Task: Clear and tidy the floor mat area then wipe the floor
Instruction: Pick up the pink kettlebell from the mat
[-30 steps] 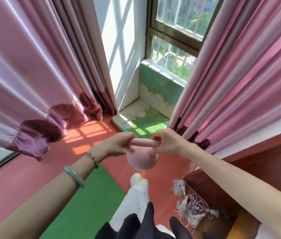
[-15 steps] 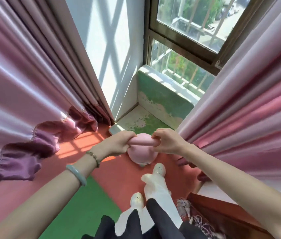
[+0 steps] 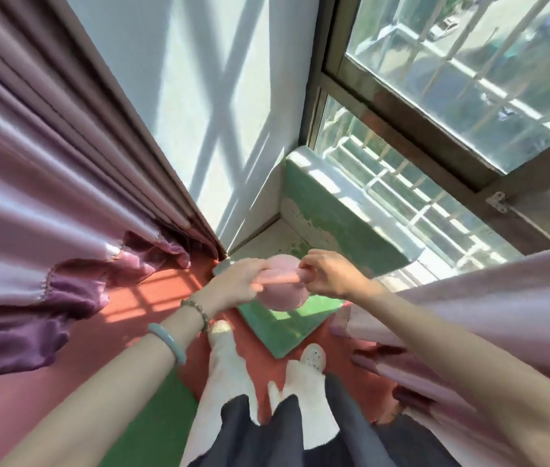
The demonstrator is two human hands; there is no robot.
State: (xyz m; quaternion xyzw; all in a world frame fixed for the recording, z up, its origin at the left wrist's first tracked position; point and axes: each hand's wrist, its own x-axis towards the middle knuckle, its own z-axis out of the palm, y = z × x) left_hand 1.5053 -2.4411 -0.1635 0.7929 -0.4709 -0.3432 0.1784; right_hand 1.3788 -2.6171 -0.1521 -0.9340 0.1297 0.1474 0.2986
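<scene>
Corner of a room beside a window point(image 3: 469, 79), seen from above. Sunlight throws barred shadows on the white wall point(image 3: 199, 96) and on the red floor point(image 3: 152, 298). A raised green step point(image 3: 280, 335) with patchy, worn paint fills the corner below the window.

A left curtain point(image 3: 31, 197) in pink with a darker purple hem hangs at the left. A right curtain point(image 3: 486, 308) in pink crosses the lower right, partly behind the right forearm. A green mat point(image 3: 152, 426) lies on the red floor at the lower left, well short of the step.

The pink kettlebell point(image 3: 280, 298) is at centre, carried between both hands by its bar-like handle point(image 3: 280, 277). Its round body hangs below the handle, over the near part of the green step; contact with the step cannot be told.

The left hand point(image 3: 236, 284) grips the handle's left end with curled fingers. The right hand point(image 3: 331, 278) grips the right end likewise.

The left wrist bears a beaded bracelet point(image 3: 198, 310) and, further up the arm, a pale green bangle point(image 3: 169, 343). Two white shoes point(image 3: 314, 353) stand on the red floor just before the step.
</scene>
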